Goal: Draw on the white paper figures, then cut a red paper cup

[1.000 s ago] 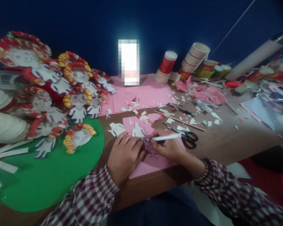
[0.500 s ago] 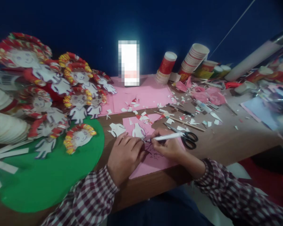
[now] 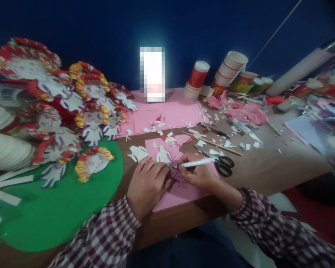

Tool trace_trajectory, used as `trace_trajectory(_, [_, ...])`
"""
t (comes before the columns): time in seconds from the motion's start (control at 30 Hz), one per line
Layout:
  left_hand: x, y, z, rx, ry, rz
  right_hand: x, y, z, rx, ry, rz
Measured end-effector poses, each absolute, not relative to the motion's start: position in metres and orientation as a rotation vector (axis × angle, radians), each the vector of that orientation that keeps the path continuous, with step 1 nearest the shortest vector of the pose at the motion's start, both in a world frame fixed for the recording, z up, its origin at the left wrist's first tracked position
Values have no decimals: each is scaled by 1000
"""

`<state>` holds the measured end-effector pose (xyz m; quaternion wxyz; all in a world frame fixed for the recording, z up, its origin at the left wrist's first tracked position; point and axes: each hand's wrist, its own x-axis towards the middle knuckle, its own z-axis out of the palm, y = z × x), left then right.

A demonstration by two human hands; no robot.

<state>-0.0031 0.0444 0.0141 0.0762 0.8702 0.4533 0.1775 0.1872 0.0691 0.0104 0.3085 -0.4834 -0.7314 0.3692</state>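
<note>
A pink paper sheet [image 3: 181, 193] lies at the table's near edge with dark drawn lines on it. My right hand [image 3: 199, 175] is closed round a white pen [image 3: 198, 162], whose tip touches the sheet near a white cut-out figure [image 3: 163, 154]. My left hand [image 3: 147, 184] lies on the sheet's left part, fingers together and curled down, pressing it to the table. Black-handled scissors [image 3: 220, 162] lie just right of my right hand.
A green round board [image 3: 58, 212] at the left carries several paper dolls [image 3: 92, 163] with red-yellow hair. Stacked paper cups [image 3: 229, 69] stand at the back. A larger pink sheet [image 3: 170, 111], a lit phone [image 3: 152, 73], paper scraps and sticks [image 3: 212, 141] cover the middle.
The pen tip has shifted very slightly on the pink sheet; both hands stay where they were.
</note>
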Motion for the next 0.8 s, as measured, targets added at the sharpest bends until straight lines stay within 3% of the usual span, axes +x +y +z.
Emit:
trace_trajectory(0.43, [-4,45,11,2608,1356,566,188,73,17,-1325,-1492,1199])
trace_trajectory(0.8, [-9,49,11,2622,1344,868,189,82,8,-1239,-1208,1277])
